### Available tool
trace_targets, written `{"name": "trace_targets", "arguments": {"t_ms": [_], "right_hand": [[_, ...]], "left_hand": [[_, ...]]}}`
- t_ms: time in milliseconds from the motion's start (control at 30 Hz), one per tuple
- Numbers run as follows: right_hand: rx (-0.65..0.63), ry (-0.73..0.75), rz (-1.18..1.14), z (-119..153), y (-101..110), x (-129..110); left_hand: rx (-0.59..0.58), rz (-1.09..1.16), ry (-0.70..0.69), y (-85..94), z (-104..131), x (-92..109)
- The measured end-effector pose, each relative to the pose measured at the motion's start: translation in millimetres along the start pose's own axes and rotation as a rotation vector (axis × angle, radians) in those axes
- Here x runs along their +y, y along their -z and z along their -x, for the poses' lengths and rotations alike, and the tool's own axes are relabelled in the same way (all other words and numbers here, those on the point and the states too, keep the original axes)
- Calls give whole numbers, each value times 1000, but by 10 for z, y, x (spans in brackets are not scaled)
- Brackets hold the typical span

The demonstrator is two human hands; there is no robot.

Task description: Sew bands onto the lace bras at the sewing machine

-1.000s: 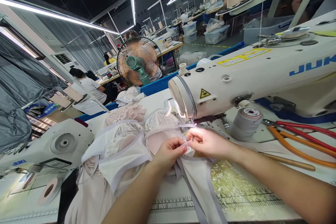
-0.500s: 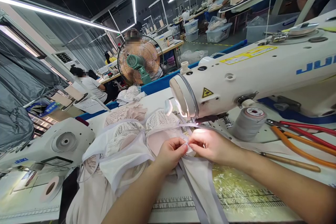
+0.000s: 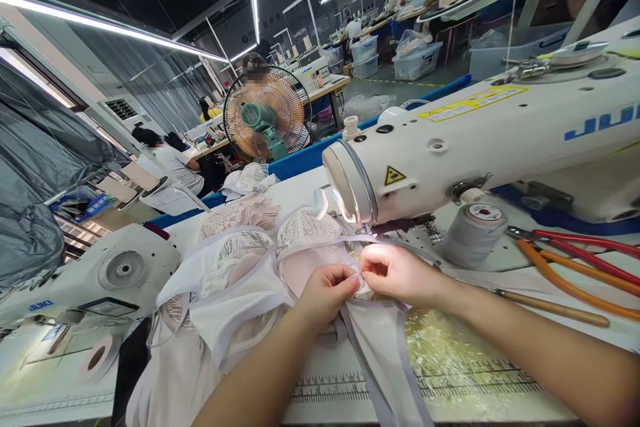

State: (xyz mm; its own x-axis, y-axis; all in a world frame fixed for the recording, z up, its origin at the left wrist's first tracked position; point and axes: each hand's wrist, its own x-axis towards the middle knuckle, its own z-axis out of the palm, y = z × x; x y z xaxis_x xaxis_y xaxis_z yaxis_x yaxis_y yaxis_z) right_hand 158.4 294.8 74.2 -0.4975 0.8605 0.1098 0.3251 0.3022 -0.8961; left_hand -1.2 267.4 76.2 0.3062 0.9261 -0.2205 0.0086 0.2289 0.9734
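Note:
A white lace bra (image 3: pixel 300 233) with pale lilac edging lies under and in front of the sewing machine's head (image 3: pixel 350 180). My left hand (image 3: pixel 327 290) pinches the bra's edging between thumb and forefinger. Close against it, my right hand (image 3: pixel 395 273) pinches the same small piece of fabric, so both fingertips nearly meet. From under the hands a white wing panel (image 3: pixel 383 340) with lilac trim hangs toward the front edge. More lace bra cups (image 3: pixel 235 257) are heaped to the left. The needle area is partly hidden by the machine head.
A grey thread cone (image 3: pixel 473 237) stands right of my right hand. Beyond it lie orange-handled scissors (image 3: pixel 565 280), red-handled cutters (image 3: pixel 590 250) and a wooden-handled tool (image 3: pixel 555 307). A second sewing machine (image 3: pixel 115 267) sits left. A large fan (image 3: pixel 267 113) and co-workers are behind.
Both hands stay almost in place, still pinching the edging. The right hand's fingers have curled in slightly. The bra and tools lie as before.

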Motion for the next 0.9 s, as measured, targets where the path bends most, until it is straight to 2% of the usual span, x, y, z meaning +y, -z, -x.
{"name": "trace_targets", "arguments": {"t_ms": [367, 900], "right_hand": [[-41, -28, -118, -10, 11, 22], [20, 20, 9, 16, 52, -17]], "left_hand": [[18, 107, 52, 9, -12, 0], [22, 88, 42, 4, -4, 22]]}}
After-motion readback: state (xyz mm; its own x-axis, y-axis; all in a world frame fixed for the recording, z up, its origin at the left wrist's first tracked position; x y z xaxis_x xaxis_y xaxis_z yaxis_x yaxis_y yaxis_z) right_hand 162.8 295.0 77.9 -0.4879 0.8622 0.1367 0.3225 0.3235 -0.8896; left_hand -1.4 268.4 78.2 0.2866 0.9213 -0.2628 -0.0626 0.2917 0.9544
